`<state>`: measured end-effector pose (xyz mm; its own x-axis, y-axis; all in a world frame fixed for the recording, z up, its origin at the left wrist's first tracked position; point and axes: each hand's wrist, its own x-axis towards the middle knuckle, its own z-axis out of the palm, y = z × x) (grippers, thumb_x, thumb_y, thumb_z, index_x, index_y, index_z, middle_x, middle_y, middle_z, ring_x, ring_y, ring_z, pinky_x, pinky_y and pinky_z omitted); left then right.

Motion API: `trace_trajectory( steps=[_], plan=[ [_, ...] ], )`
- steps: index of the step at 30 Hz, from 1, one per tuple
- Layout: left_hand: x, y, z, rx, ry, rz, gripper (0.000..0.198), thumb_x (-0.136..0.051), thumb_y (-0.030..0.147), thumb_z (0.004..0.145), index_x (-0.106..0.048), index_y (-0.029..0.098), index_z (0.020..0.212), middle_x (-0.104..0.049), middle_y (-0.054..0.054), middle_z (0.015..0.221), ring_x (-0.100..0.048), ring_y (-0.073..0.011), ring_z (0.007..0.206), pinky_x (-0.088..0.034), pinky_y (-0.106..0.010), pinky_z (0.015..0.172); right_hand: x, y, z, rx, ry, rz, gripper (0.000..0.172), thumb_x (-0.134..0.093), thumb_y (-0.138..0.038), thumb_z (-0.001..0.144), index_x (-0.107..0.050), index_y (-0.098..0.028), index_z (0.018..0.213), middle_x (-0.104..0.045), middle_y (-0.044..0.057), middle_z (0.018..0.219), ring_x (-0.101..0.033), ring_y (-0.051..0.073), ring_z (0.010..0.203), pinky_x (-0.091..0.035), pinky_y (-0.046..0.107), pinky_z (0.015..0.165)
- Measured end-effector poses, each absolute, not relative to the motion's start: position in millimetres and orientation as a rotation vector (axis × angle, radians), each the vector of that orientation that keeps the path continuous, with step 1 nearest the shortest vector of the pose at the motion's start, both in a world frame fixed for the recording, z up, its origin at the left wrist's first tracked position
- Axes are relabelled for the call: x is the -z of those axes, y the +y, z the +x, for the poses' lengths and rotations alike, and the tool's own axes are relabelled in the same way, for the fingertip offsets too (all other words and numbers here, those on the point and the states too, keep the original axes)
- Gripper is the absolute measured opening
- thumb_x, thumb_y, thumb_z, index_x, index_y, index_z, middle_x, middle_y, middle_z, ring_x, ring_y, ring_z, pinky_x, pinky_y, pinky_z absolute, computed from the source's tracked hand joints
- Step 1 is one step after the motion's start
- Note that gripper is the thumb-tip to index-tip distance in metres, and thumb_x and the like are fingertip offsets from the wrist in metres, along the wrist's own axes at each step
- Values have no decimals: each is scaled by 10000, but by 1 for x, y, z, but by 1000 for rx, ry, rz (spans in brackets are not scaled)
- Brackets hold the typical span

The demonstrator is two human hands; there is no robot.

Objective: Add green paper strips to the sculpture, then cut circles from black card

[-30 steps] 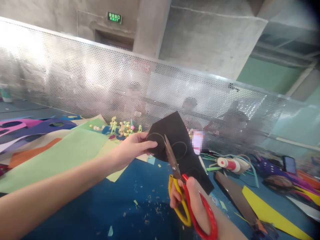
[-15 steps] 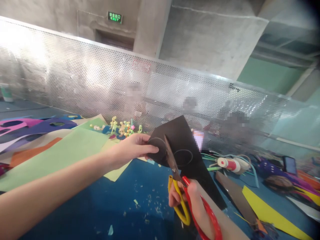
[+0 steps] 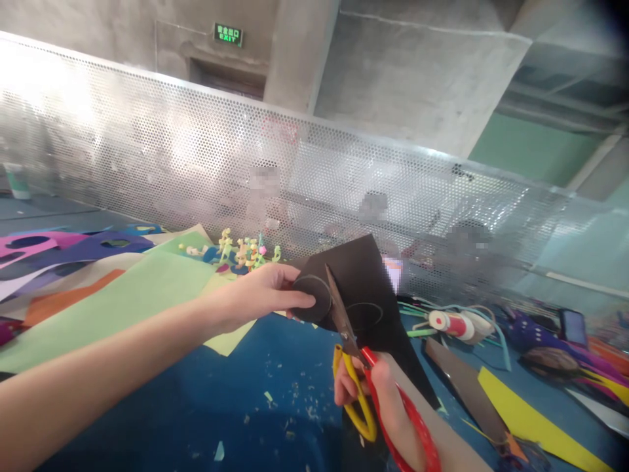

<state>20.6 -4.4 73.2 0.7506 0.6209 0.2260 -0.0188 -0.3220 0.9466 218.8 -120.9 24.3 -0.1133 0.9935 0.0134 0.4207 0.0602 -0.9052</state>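
Note:
Pinched between the thumb and fingers of my left hand (image 3: 278, 288) is the left end of a black sheet (image 3: 356, 265) with two pale circles drawn on it. My right hand (image 3: 378, 387) is wrapped round the handles of scissors (image 3: 344, 321), one handle yellow and one red. The blades lie against the sheet between the two circles, pointing up and away, just right of my left thumb. A long black part of the sheet hangs down behind my right hand.
Green paper (image 3: 132, 295) and coloured sheets lie left. Small figurines (image 3: 246, 252) stand behind my left hand. A white and red bottle (image 3: 452, 323), yellow paper (image 3: 535, 419) and a phone (image 3: 573, 326) lie right. A perforated metal screen (image 3: 196, 144) stands behind.
The black sheet's upper edge has tilted slightly down and to the right. Both hands and the scissors have shifted slightly right in view, their grips unchanged.

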Motion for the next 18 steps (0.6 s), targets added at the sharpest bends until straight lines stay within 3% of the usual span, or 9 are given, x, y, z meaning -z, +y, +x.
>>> trace_trajectory(
  steps=[4,10,18],
  plan=[
    [-73,-5,21,-679,442,1796,124,-593,236,791,-677,161,842,-666,-10,767,-578,-115,669,-445,-213,609,-26,-120,219,-911,-1704,-1397,683,-196,-825,706,-431,-195,584,-562,71,681,-556,204,679,-455,322,683],
    [-73,-7,21,-674,460,1788,126,-582,229,798,-664,160,863,-652,0,769,-564,-104,672,-435,-207,613,-25,-122,219,-818,-1730,-1401,635,-222,-753,778,-486,-191,646,-563,70,701,-553,197,673,-464,310,664],
    [-72,-9,23,-663,511,1768,138,-591,254,789,-647,149,859,-644,0,753,-561,-105,658,-425,-206,600,-11,-115,223,-826,-1724,-1416,650,-177,-748,789,-454,-182,630,-440,6,539,-476,128,497,-460,263,524]
  ],
)
